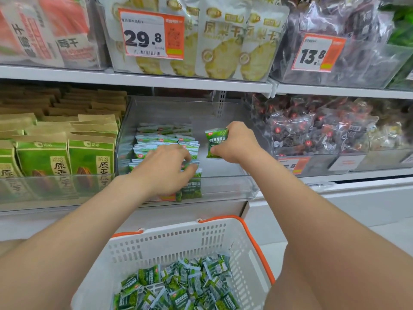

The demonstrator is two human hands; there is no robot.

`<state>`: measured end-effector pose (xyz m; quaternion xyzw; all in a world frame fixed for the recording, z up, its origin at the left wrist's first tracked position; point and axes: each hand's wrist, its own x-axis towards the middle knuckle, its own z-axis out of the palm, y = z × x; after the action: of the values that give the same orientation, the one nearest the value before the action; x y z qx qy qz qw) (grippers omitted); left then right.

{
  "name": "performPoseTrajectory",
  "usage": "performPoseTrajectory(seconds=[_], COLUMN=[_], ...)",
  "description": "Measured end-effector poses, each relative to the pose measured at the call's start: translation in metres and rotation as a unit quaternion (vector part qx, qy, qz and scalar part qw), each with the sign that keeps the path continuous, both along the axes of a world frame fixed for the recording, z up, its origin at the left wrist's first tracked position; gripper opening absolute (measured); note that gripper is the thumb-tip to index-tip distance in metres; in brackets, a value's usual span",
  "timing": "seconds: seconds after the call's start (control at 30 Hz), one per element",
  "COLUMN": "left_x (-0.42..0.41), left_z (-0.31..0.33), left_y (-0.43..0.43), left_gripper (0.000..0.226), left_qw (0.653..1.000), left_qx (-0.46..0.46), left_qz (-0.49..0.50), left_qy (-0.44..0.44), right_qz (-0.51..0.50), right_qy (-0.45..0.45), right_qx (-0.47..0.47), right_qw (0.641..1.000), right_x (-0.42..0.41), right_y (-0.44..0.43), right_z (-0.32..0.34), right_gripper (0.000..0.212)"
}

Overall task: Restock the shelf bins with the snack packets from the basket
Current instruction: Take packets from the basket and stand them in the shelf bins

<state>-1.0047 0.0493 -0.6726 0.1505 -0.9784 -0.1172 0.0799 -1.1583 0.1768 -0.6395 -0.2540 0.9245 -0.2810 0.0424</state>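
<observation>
A clear shelf bin [225, 186] in the middle of the lower shelf holds a row of small green snack packets [156, 139] along its left side. My right hand [237, 144] grips a green packet [215, 142] upright above the bin's bare right half. My left hand [166, 166] reaches into the bin, fingers curled on the front packets [191, 186] of the row. Below, a white basket [201, 240] with orange handles holds several loose green packets [178, 285].
Brown-and-green seed bags [64, 157] fill the bin to the left, dark red-marked packets [317, 130] the bin to the right. The upper shelf [178, 80] carries pineapple pouches and price tags reading 29.8 and 13.8. A white ledge lies right of the basket.
</observation>
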Motion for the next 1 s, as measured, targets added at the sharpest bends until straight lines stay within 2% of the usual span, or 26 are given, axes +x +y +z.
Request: performPoseTrajectory(seconds=[0.13, 0.2, 0.33, 0.43, 0.57, 0.7, 0.8, 0.87, 1.0], left_x=[-0.003, -0.006, -0.015, -0.015, -0.012, -0.011, -0.01, -0.009, -0.007], left_z=[0.004, 0.003, -0.003, -0.005, -0.008, -0.01, -0.011, -0.01, -0.004], left_y=[-0.013, -0.016, -0.018, -0.018, -0.019, -0.019, -0.019, -0.015, -0.008], left_gripper=[0.09, 0.1, 0.076, 0.07, 0.067, 0.08, 0.079, 0.074, 0.065], left_qw=[0.998, 0.995, 0.99, 0.991, 0.994, 0.994, 0.993, 0.99, 0.985], left_qx=[-0.026, -0.03, -0.005, -0.01, -0.026, -0.055, -0.08, -0.089, -0.047], left_qz=[-0.025, -0.026, -0.028, -0.036, -0.057, -0.064, -0.055, -0.048, -0.028], left_qy=[-0.057, -0.091, -0.138, -0.13, -0.089, -0.064, -0.062, -0.095, -0.163], right_qz=[0.029, 0.036, 0.035, 0.043, 0.056, 0.066, 0.069, 0.068, 0.059], right_qy=[0.025, 0.026, 0.029, 0.022, 0.02, 0.014, 0.021, 0.024, 0.035], right_qx=[0.023, 0.042, 0.064, 0.08, 0.09, 0.108, 0.121, 0.124, 0.117], right_qw=[0.999, 0.998, 0.997, 0.996, 0.994, 0.992, 0.99, 0.99, 0.991], right_x=[-0.016, -0.027, -0.043, -0.044, -0.041, -0.036, -0.031, -0.027, -0.018], right_y=[-0.021, -0.031, -0.044, -0.049, -0.05, -0.044, -0.039, -0.037, -0.028], right_z=[0.003, 0.004, -0.007, -0.016, -0.018, -0.019, -0.012, -0.005, 0.004], right_gripper=[0.055, 0.052, 0.039, 0.037, 0.041, 0.046, 0.052, 0.054, 0.048])
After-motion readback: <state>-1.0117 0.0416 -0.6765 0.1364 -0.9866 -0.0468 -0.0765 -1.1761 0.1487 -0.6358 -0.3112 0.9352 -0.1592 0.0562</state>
